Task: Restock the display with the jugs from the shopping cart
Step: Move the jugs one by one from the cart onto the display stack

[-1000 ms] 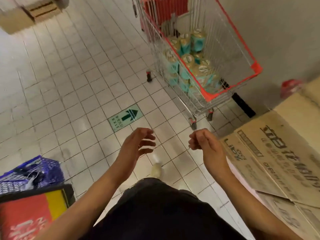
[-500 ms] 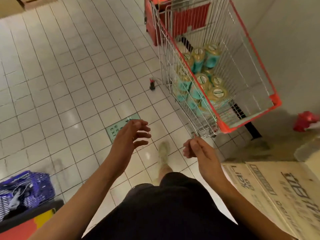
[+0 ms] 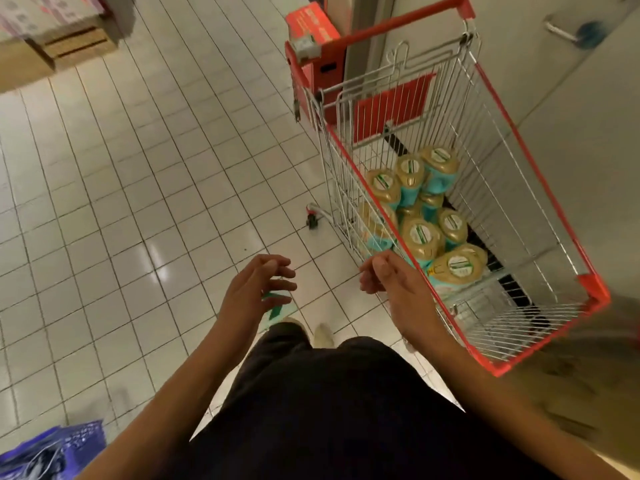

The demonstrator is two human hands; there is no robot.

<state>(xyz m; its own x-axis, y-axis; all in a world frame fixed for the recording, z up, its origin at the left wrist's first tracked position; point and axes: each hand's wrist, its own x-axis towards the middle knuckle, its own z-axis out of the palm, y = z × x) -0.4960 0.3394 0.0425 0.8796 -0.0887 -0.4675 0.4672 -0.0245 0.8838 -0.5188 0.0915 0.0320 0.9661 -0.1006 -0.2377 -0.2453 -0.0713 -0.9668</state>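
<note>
Head view: both hands are bare and hold nothing. The left hand hangs over the tiled floor with its fingers apart and loosely curled. The right hand is likewise loosely curled, thumb uppermost, and sits against the near-left side of the shopping cart; whether it touches the wire I cannot tell. Just beyond that hand, inside the basket, the jugs lie heaped on the cart's floor, crowded along its left wall from the middle toward the handle end, tan caps up and teal bodies below, some leaning on one another. The right half and the near end of the basket floor show bare wire. The display to be restocked is not in view. Judging by their bulk, the jugs are probably full and fairly heavy, stiff-walled and smooth, so a grab at the wide cap alone could slip. A firmer hold would likely be under the shoulder or round the body, one jug per hand, or by a moulded handle if there is one, which this angle does not show. The nearest jug, lying tilted by the right hand, looks easiest to lift first without toppling the pile. A blue basket sits at the lower left.
</note>
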